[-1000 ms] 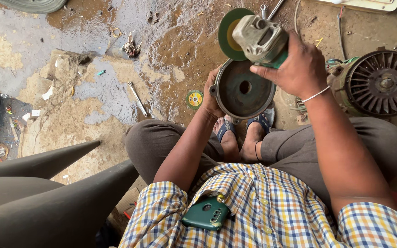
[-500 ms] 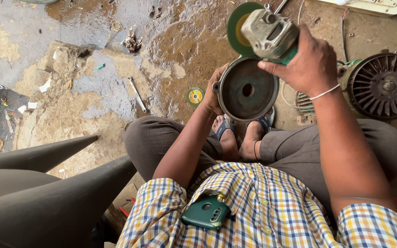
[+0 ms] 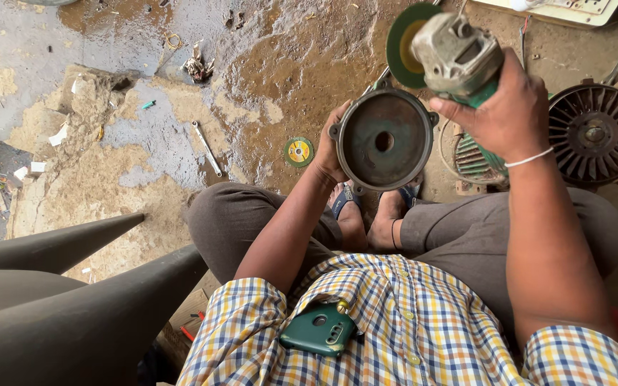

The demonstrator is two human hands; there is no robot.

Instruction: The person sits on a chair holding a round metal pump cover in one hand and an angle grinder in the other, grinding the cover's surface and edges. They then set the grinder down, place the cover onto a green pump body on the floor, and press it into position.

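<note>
My left hand (image 3: 332, 149) grips the left rim of a round, rusty metal end cover (image 3: 384, 140) with a centre hole, holding it upright above my sandalled feet. My right hand (image 3: 503, 109) is wrapped around the green body of an angle grinder (image 3: 458, 58). Its grey gear head and green disc (image 3: 403, 44) sit just above the cover's top edge. I cannot tell whether the disc touches the rim. A thin white band circles my right wrist.
A finned motor part (image 3: 594, 136) lies right of my knee. On the wet, broken concrete lie a spanner (image 3: 207, 147), a spare green disc (image 3: 298, 151) and scraps. Two dark tapered shapes (image 3: 73, 300) fill the lower left. A green phone (image 3: 320, 329) sits in my shirt pocket.
The grinder has moved up and slightly right relative to the cover, which stays gripped in my left hand. The view has shifted a little.
</note>
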